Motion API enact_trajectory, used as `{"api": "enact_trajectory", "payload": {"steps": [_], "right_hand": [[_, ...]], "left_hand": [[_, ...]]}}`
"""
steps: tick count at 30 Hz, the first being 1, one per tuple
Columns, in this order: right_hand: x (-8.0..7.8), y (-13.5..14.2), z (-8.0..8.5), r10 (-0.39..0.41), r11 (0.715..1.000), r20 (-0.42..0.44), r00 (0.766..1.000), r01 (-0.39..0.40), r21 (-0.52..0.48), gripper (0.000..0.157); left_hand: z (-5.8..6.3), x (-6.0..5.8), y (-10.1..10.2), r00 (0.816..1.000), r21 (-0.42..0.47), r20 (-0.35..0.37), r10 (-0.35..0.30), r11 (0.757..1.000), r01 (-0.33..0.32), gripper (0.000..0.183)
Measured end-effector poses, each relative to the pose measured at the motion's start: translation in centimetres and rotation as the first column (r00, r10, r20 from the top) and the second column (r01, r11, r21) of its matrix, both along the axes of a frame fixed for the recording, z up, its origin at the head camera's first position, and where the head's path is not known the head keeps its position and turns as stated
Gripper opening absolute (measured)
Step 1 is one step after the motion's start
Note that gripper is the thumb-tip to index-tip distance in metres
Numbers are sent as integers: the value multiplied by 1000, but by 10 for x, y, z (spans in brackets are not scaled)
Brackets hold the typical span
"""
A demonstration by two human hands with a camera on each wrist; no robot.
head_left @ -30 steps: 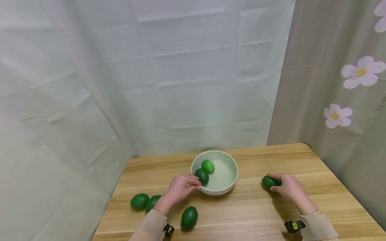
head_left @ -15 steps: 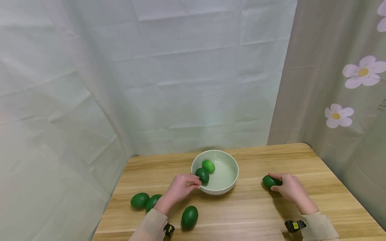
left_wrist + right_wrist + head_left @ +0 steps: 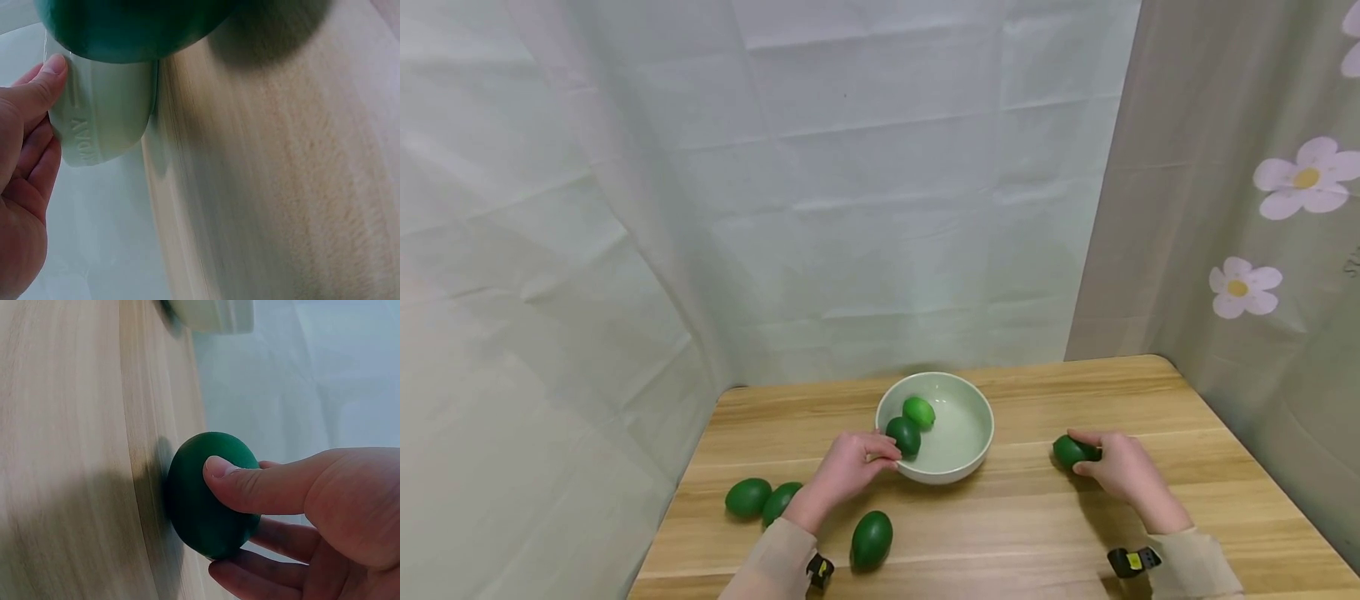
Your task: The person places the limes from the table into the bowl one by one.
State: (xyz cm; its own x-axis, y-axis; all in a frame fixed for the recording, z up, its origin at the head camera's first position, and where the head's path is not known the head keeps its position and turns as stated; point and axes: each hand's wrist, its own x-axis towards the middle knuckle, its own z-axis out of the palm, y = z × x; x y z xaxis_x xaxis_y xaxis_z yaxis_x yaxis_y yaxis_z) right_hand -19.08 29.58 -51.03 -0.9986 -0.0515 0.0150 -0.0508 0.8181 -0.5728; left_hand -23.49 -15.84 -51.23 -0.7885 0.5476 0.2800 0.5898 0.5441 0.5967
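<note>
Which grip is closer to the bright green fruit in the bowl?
Left. The left grip holds the bowl at its near-left side, close to the bright green fruit; the right grip is farther right, holding a dark green fruit.

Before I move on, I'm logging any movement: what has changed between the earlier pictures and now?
Nothing visibly changed beyond a slight drift of the head view; nothing was taken or released. The left hand still holds the bowl by its rim, the right hand grips a dark green fruit, and the other fruits lie as before.
</note>
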Motion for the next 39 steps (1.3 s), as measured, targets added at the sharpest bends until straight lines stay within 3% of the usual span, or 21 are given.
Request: {"api": "enact_trajectory", "payload": {"steps": [19,30,39], "right_hand": [[-1,-2,3,7,999,-18,1000,-6,33,55],[-1,-1,-1,34,998,-72,997,-30,61,55],[0,1,-4,17,999,-80,997,-15,35,58]], "left_hand": [[-1,0,1,1000,-4,1,3,1000,-3,13],[1,1,0,1000,-11,8,8,1000,-8,14],[0,2,1,1000,-5,6,7,1000,-6,13]]}}
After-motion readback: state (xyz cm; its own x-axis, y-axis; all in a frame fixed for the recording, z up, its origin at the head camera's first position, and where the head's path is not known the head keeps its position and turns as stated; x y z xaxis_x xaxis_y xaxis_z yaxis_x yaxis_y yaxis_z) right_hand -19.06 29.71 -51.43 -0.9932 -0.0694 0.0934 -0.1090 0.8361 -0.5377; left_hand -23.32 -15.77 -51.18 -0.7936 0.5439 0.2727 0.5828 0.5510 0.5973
